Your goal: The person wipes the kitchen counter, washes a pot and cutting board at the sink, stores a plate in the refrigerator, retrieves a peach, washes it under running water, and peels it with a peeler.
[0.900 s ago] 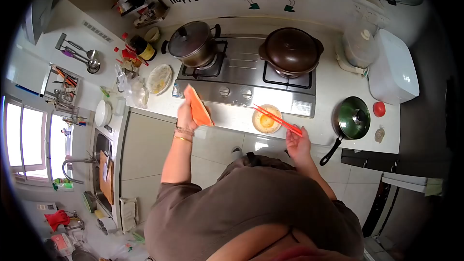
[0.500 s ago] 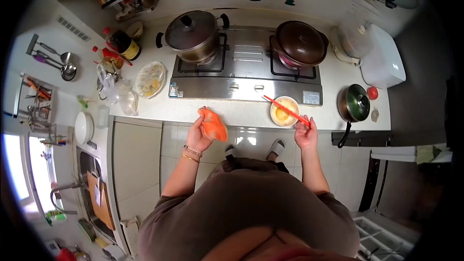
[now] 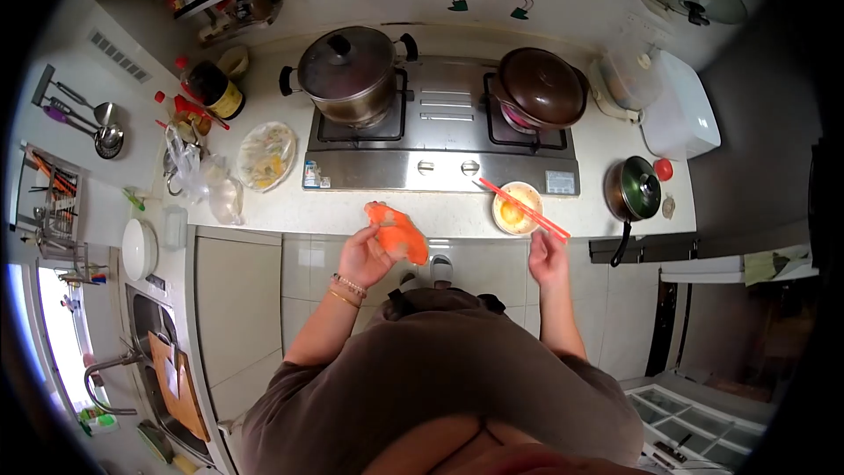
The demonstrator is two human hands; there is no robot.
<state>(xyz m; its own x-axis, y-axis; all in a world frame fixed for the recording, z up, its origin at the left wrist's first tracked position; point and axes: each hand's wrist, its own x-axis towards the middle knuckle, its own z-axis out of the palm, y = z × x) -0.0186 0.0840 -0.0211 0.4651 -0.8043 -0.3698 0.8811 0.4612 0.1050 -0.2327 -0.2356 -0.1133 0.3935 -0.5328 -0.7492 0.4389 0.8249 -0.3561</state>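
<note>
My left hand [image 3: 367,257] grips an orange cloth [image 3: 399,233] at the counter's front edge. The fingers of my right hand [image 3: 549,257] are drawn together just below the ends of red chopsticks [image 3: 526,208]; whether they touch them is hard to tell. Those chopsticks lie across a small bowl [image 3: 517,221] with yellow contents, on the counter in front of the stove [image 3: 448,171]. On the left burner stands a lidded steel pot [image 3: 345,79], and on the right one a brown lidded pot [image 3: 542,88] with a glow beneath it.
To the left are a covered plate [image 3: 266,157], plastic bags [image 3: 224,200] and a dark bottle [image 3: 216,91]. A green-lidded pan [image 3: 632,189] sits at the right, its handle past the counter edge, beside a red item [image 3: 663,169]. A sink [image 3: 148,317] is lower left.
The view has shifted. Since the first frame, my left hand has drawn the orange cloth back from near the stove's front. My right hand has moved to the chopsticks' ends, its grip looser.
</note>
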